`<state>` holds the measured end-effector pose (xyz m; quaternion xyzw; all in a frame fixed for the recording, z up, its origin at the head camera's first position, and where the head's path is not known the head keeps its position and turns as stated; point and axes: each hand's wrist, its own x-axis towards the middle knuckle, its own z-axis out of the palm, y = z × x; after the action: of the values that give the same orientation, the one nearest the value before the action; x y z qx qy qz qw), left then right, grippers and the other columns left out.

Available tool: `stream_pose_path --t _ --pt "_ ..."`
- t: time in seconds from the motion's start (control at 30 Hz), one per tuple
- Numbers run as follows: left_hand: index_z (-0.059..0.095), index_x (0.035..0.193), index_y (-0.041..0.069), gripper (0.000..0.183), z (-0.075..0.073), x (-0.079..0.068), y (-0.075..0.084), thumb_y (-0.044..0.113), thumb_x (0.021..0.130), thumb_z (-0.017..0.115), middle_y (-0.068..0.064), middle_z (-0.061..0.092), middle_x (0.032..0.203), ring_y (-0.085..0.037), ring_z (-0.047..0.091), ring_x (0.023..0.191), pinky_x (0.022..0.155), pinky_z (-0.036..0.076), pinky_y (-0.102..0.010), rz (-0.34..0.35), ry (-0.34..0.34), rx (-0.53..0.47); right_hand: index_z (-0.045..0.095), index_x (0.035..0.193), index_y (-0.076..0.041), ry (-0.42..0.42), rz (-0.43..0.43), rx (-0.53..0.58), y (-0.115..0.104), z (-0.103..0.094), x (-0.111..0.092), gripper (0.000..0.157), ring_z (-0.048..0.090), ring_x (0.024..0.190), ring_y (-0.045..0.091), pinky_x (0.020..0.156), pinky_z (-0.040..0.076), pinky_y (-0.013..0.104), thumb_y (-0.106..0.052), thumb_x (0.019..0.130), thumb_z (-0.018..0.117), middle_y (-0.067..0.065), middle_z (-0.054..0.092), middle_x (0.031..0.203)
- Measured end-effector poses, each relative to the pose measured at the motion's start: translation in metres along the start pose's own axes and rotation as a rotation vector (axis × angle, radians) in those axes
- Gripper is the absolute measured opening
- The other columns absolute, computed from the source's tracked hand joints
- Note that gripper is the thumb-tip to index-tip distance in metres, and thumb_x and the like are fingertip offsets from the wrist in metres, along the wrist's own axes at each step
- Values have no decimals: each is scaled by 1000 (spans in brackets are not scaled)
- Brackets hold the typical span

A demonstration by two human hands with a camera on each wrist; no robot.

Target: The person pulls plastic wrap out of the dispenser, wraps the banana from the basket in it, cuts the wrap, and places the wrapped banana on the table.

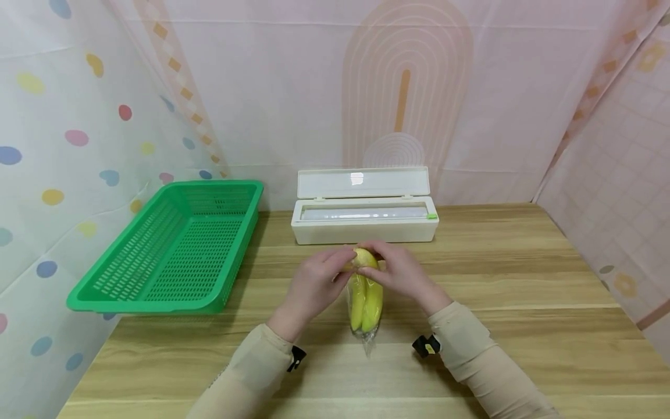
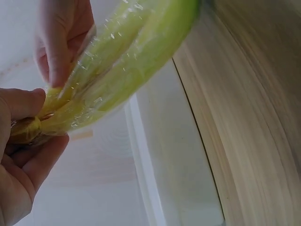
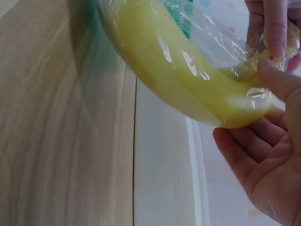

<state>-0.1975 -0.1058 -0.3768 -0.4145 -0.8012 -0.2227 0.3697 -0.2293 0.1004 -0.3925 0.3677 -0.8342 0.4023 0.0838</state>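
Two yellow bananas (image 1: 372, 302), joined at the stem, are wrapped in clear cling film (image 1: 368, 340) whose loose end trails below their tips. My left hand (image 1: 321, 279) pinches the stem end (image 2: 29, 129) between thumb and fingers, as the left wrist view shows. On the other side, my right hand (image 1: 400, 270) holds the top of the bunch, thumb in front and fingers beneath in the right wrist view (image 3: 277, 150). Film lies tight and shiny over the banana skin (image 3: 164, 66).
Behind the hands stands a white cling film dispenser (image 1: 364, 233), its lid (image 1: 363, 181) raised and a roll inside, with a green slider (image 1: 431, 216) at its right end. To the left is a green perforated basket (image 1: 222, 302). Everything stands on a wood-grain table (image 1: 523, 326).
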Motion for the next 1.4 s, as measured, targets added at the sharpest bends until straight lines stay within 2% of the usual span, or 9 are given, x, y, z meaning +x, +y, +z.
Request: stream_pose_path --t 0.1,0.2,0.3,0.4,0.67,0.9,1.17,1.4 --pt "67 103 1 33 -1 -1 -2 -2 74 84 -13 73 97 -26 71 85 75 59 -33 -6 28 8 54 134 -2 -39 49 93 1 -1 1 50 63 107 20 95 51 36 -15 91 74 7 65 122" --pt "67 104 2 36 -1 -2 -3 -2 73 85 -13 73 97 -26 71 85 73 60 -34 1 59 29 49 141 -7 -74 159 169 0 1 2 59 60 110 22 95 51 39 -22 90 75 8 60 130" --pt "66 104 2 35 -1 -2 -2 0 75 84 -12 73 97 -26 72 86 77 59 -35 14 80 36 48 143 -11 -68 279 218 -3 6 4 67 59 108 23 89 52 41 -29 86 78 10 58 132" --pt "67 104 1 33 0 -2 -1 0 75 83 -11 73 97 -26 71 86 84 58 -37 15 97 42 52 139 -11 -34 347 225 -5 11 6 65 60 106 23 86 53 40 -30 84 80 9 60 127" --pt "69 104 0 31 4 -6 0 2 76 83 -14 73 100 -28 71 88 88 56 -44 0 152 41 63 121 -7 6 337 190 -3 18 9 42 59 87 19 75 53 35 -22 84 78 5 65 100" --pt "69 101 -1 27 6 -7 -1 2 77 81 -14 73 98 -28 72 86 86 56 -49 -38 232 39 63 116 -6 -22 345 228 0 15 4 40 62 80 18 70 55 34 -25 85 78 4 65 93" --pt "69 102 -1 25 6 -7 -4 1 79 80 -15 73 98 -30 72 85 87 55 -52 -87 341 108 62 113 -2 -39 362 241 5 16 -1 36 65 74 17 64 57 32 -25 88 75 6 66 90" --pt "70 102 0 23 5 -6 -7 2 80 78 -13 74 98 -30 72 83 79 58 -46 -123 393 128 62 114 -4 -55 384 222 6 20 -5 37 64 77 16 69 56 32 -31 90 72 3 67 91"
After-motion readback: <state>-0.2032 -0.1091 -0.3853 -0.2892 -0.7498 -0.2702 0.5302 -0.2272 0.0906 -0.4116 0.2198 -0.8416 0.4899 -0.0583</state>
